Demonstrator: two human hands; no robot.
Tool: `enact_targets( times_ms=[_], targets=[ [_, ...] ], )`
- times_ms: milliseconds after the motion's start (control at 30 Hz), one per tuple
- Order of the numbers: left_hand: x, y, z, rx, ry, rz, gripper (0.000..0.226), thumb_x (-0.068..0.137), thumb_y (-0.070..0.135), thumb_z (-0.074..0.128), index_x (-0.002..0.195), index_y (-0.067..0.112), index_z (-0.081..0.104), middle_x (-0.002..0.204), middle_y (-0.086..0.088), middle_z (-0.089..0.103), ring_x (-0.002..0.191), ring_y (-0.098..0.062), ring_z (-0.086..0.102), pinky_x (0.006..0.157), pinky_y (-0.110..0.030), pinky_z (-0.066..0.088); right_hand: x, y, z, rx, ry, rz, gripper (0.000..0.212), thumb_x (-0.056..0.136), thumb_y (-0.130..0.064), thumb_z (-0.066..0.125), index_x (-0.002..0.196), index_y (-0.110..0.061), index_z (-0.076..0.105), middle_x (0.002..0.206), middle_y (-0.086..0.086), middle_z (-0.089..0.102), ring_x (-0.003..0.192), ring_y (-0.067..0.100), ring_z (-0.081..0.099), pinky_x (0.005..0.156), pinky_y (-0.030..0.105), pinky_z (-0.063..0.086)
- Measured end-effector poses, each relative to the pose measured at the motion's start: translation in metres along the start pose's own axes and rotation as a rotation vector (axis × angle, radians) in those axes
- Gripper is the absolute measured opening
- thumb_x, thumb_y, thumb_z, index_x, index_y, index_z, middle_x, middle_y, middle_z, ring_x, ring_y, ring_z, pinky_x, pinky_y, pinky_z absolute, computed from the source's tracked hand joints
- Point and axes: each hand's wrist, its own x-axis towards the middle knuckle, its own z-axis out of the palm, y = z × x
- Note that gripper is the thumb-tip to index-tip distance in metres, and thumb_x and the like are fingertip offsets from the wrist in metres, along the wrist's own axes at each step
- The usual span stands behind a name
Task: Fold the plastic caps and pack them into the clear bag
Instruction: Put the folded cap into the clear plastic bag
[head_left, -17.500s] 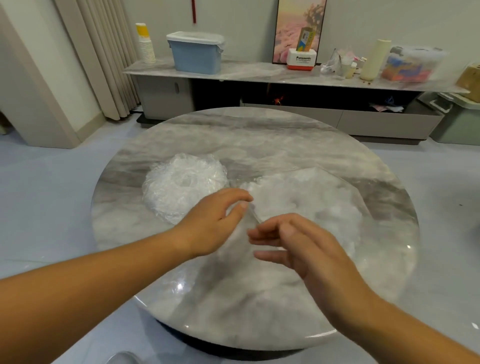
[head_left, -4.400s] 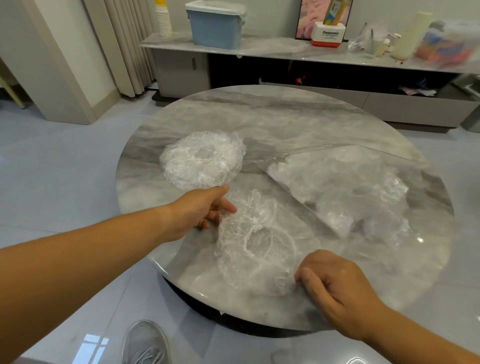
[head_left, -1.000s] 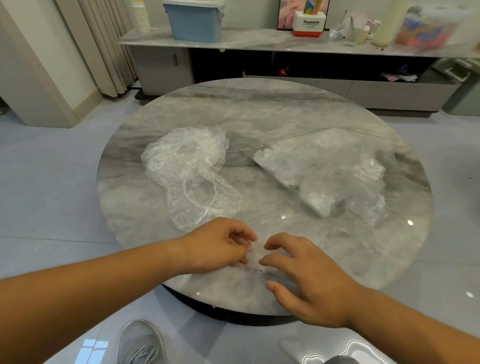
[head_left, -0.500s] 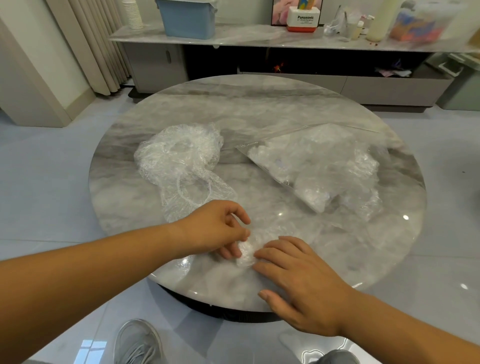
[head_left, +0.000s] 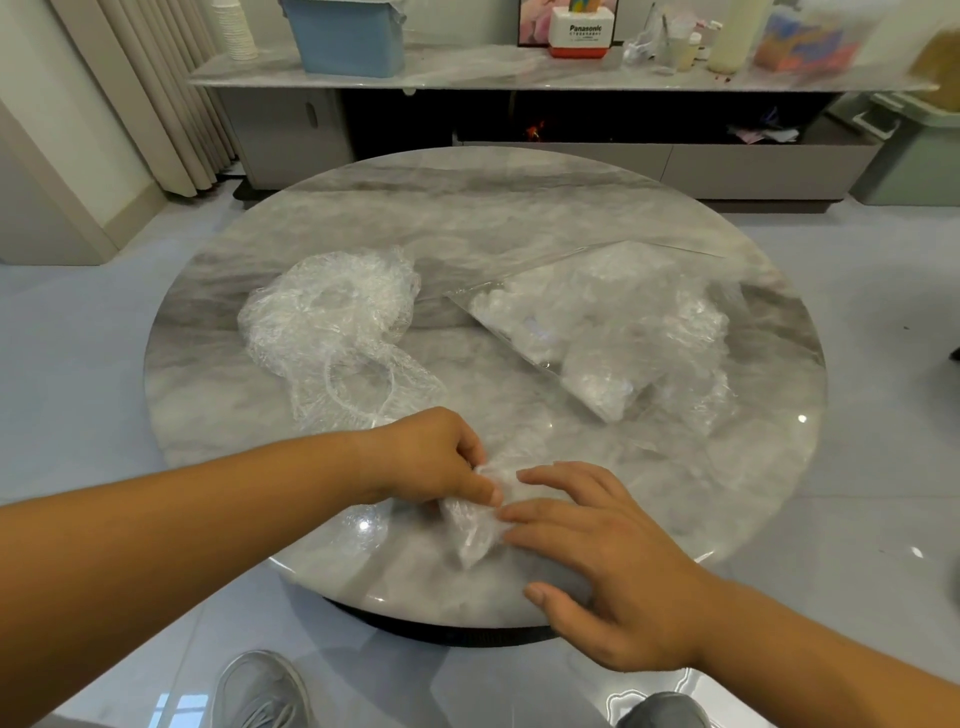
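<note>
A round marble table (head_left: 519, 218) fills the middle of the frame, with a long sideboard (head_left: 519, 73) along the wall at the top and a blue bin (head_left: 348, 36) standing on it toward the upper left. Near the bottom edge of the table, at lower centre, lies the folded cap (head_left: 470, 525), a small crumpled strip of clear plastic between my two hands. My left hand (head_left: 436, 457) comes in from the lower left with its fingers curled, and it pinches the upper end of the strip between thumb and fingertips. My right hand (head_left: 613, 561) reaches in from the lower right with its fingers straight and spread, and their tips press flat on the right side of the strip; the thumb hangs out over the table's edge. The pile of caps (head_left: 332, 312) sits left of centre, one of them trailing toward my left wrist. The clear bag (head_left: 613, 332) lies right of centre, holding packed caps. A shoe (head_left: 260, 691) shows at the bottom.
</note>
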Motion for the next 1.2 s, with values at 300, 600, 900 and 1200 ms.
enact_targets(
  times_ms=[300, 600, 900, 1200],
  targets=[
    [-0.015, -0.009, -0.002, -0.735, 0.042, 0.011, 0.023, 0.091, 0.010, 0.071, 0.112, 0.002, 0.066, 0.112, -0.025, 0.070, 0.094, -0.029, 0.068, 0.082, -0.039, 0.055, 0.029, -0.017, -0.013, 0.850, 0.230, 0.712, 0.026, 0.091, -0.048, 0.061, 0.114, -0.041, 0.073, 0.131, -0.026, 0.058, 0.126, -0.016, 0.046, 0.114, 0.025, 0.038],
    [-0.037, -0.007, 0.004, -0.802, -0.240, -0.040, 0.035, 0.099, 0.005, 0.057, 0.132, 0.012, 0.052, 0.116, -0.018, 0.072, 0.102, -0.038, 0.072, 0.073, -0.040, 0.063, 0.046, -0.016, -0.012, 1.120, 0.334, 0.648, 0.039, 0.089, -0.045, 0.057, 0.111, -0.021, 0.078, 0.124, -0.004, 0.072, 0.120, 0.013, 0.064, 0.101, 0.040, 0.048],
    [-0.039, -0.006, -0.009, -0.943, -0.370, -0.138, 0.032, 0.097, 0.000, 0.056, 0.129, 0.007, 0.058, 0.113, -0.019, 0.072, 0.096, -0.031, 0.074, 0.070, -0.029, 0.062, 0.030, -0.016, -0.009, 0.519, 0.255, 0.263, 0.043, 0.098, -0.045, 0.050, 0.127, -0.021, 0.069, 0.136, -0.010, 0.063, 0.133, 0.009, 0.053, 0.106, 0.019, 0.041],
    [-0.031, -0.017, -0.021, -1.131, -0.551, -0.172, 0.074, 0.092, 0.054, 0.060, 0.136, -0.006, 0.051, 0.130, -0.028, 0.059, 0.119, -0.041, 0.061, 0.096, -0.044, 0.056, 0.023, -0.016, -0.010, 0.192, 0.103, -0.081, 0.055, 0.101, -0.043, 0.049, 0.140, -0.004, 0.055, 0.133, 0.004, 0.061, 0.123, 0.018, 0.058, 0.098, 0.038, 0.049]
  ],
)
